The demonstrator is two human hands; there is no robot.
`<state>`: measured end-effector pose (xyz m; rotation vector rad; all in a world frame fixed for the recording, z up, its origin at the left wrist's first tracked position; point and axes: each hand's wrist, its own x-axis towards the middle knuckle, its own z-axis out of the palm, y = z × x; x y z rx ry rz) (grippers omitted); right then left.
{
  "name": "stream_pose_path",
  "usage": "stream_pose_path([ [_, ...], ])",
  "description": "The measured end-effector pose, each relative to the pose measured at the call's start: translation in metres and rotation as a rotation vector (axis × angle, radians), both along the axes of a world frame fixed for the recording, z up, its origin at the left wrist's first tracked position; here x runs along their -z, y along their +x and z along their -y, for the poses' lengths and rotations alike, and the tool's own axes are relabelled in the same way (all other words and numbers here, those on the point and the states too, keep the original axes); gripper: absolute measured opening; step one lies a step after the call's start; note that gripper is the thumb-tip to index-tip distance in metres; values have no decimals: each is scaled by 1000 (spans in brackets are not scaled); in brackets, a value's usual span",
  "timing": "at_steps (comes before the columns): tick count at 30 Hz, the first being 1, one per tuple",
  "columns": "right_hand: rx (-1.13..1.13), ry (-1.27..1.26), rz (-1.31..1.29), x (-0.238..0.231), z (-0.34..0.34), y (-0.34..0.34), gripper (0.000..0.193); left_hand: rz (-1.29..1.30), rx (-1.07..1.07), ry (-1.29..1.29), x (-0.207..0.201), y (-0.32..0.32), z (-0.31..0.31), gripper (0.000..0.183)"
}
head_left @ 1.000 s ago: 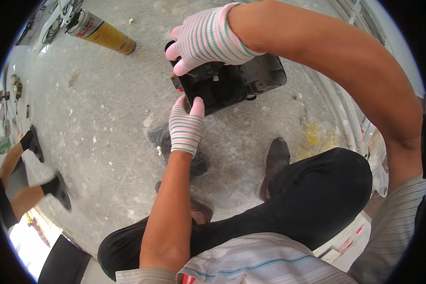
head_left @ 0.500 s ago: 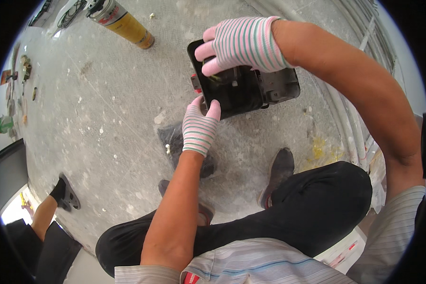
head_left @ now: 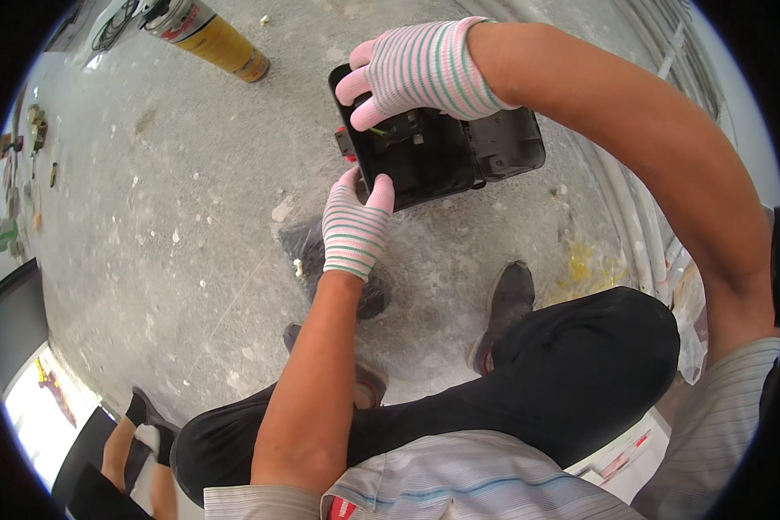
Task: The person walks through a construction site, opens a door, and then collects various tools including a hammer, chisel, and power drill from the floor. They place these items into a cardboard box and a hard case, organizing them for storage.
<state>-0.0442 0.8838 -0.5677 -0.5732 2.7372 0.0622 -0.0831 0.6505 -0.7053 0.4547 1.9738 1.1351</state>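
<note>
A black plastic case (head_left: pixel 429 165) lies open on the floor in front of me, its hinged lid or second half (head_left: pixel 513 149) folded out to the right. My left hand (head_left: pixel 355 221), in a pink, white and green striped knit glove, grips the case's near left edge, thumb over the rim. My right hand (head_left: pixel 412 74), gloved alike, reaches across the far side. Its bent fingers curl over the far left rim, while its thumb is hidden. A small yellow-green piece (head_left: pixel 378 131) shows inside below those fingers. Red-and-black latch parts (head_left: pixel 345 145) stick out on the left side.
A yellow-and-white spray-type can (head_left: pixel 225 48) stands at the far left. Dark plastic wrapping (head_left: pixel 303 247) lies beside my left wrist. Pipes (head_left: pixel 628 204) run along the right wall. Another person's legs (head_left: pixel 139 451) are at lower left, with scattered tools (head_left: pixel 39 130) beyond.
The whole view has shifted slightly, with both hands and the case now a little further left. Both hands keep their places on the case. The other person's legs have moved at lower left.
</note>
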Motion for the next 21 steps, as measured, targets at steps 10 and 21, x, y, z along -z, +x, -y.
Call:
stream_pose_path([
  [10,-79,-76,-31,7,-3,11,76,54,9,18,-9,2,-5,46],
  [21,416,-155,-83,4,24,53,74,-89,21,6,20,-2,4,60],
])
